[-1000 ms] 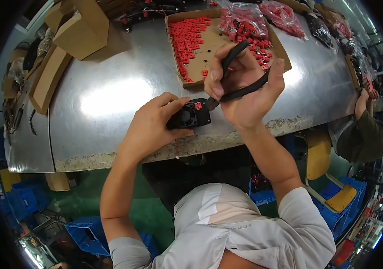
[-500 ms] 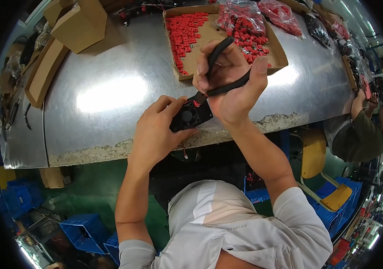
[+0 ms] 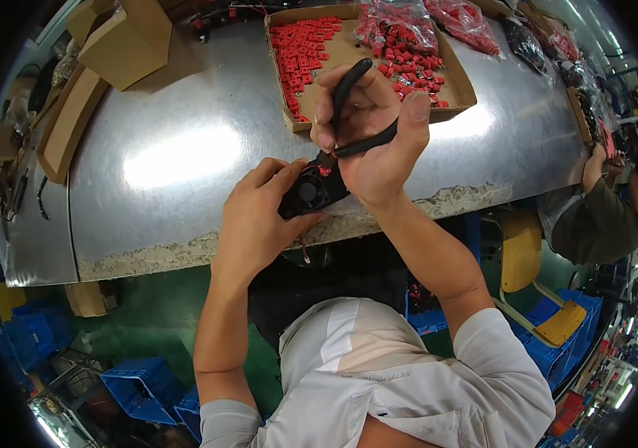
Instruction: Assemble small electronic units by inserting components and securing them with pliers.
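Over the front edge of the metal table point(image 3: 184, 213), my left hand point(image 3: 255, 213) grips a small black housing with a round fan point(image 3: 308, 192) in it. Its fingers lie along the upper edge and the thumb below. Pliers with black handles point(image 3: 367, 142) are in my right hand point(image 3: 379, 160), the handles spread apart, one behind the fingers and one across the palm. Their jaws touch or nearly touch a small red part point(image 3: 325, 171) at the housing's upper edge; the jaw tips are partly hidden. A thin cable end point(image 3: 306, 259) dangles below the housing.
Beyond my hands lies a shallow cardboard tray point(image 3: 371, 125) with red blocks and red caps, some in a clear bag point(image 3: 397, 30). An open carton point(image 3: 125, 48) stands at the far left. On the right are a yellow chair point(image 3: 521, 250) and another person's arm point(image 3: 595, 175).
My right hand and the pliers have shifted slightly left and toward the housing. The left hand keeps its hold. The whole view has also moved a little.
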Demonstrator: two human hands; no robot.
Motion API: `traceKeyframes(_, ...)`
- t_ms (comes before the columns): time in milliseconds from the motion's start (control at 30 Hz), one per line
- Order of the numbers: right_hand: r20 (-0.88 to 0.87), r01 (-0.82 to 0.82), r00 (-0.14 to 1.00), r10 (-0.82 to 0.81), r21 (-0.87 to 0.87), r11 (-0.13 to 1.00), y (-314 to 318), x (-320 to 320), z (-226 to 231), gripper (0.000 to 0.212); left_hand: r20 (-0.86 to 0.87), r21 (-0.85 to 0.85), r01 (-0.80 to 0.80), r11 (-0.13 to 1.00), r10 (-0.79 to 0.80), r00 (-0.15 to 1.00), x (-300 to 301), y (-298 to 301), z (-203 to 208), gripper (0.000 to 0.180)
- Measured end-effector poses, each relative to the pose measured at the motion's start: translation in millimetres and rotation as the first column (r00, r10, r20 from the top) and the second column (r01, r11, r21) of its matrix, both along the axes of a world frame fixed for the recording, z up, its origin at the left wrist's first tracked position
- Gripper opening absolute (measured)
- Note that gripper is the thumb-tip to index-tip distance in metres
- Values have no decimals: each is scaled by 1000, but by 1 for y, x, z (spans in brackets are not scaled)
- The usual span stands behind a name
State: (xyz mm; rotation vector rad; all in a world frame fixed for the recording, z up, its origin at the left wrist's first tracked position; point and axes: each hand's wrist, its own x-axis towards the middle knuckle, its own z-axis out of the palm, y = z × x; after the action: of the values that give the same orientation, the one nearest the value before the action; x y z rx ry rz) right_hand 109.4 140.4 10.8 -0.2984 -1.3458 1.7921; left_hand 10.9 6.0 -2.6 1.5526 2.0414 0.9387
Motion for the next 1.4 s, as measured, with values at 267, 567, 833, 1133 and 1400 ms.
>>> traceKeyframes(267,58,38,998,-36,-43,998,-4,-10,0,96,15,-32,26,999,-26,1000,-9,2,1,62)
traceKeyframes(567,26,-284,950,311,-344,895,28,-10,10,98,-58,-34,302,953,-304,951,-48,18,5,57)
traceKeyframes(833,247,-689,724,645,308,656,18,-3,15,97,112,-21,565,825,-560,821,-81,44,5,45)
traceKeyframes(1133,-145,-339,928,342,45,940,5,37,24,100,-106,69,360,931,-352,930,-42,11,-3,61)
traceKeyframes(1400,-239,-99,969,70,-113,989,-8,27,5,96,-181,58,98,993,-86,980,0,-17,-1,63)
